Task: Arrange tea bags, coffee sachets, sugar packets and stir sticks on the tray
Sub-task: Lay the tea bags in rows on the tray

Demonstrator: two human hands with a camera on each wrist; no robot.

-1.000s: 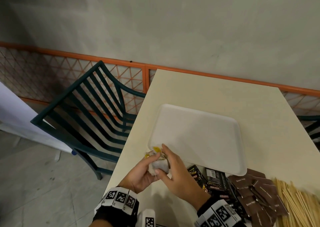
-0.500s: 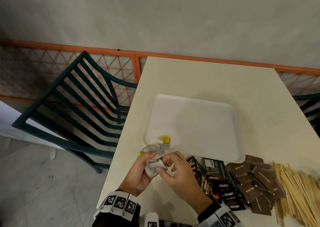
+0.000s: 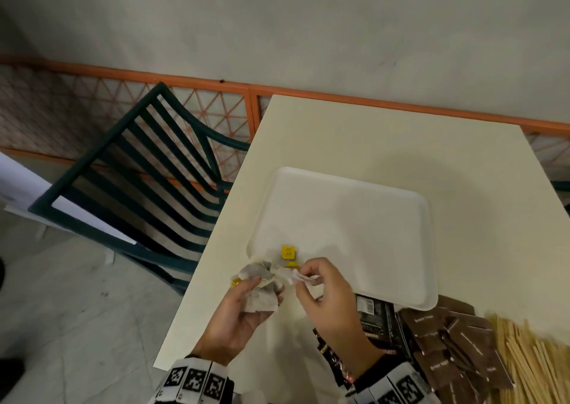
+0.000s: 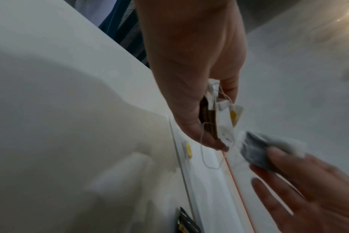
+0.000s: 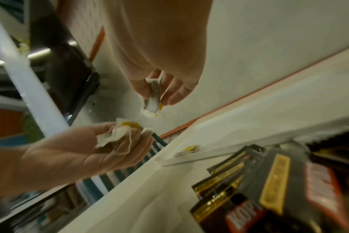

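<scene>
While both hands hover at the near left corner of the white tray [image 3: 354, 218], they pull apart a clump of tea bags.

The left hand [image 3: 237, 317] cups a crumpled bunch of tea bags [image 3: 259, 289] in curled fingers, just off the tray's corner. The right hand [image 3: 327, 298] pinches a single tea bag [image 3: 293, 275] between thumb and fingertips over the tray's near edge. One yellow tag [image 3: 288, 252] lies on the tray. Coffee sachets [image 3: 373, 320], brown sugar packets [image 3: 453, 348] and stir sticks [image 3: 530, 360] lie on the table [image 3: 401, 138] beside the tray's near right corner.
</scene>
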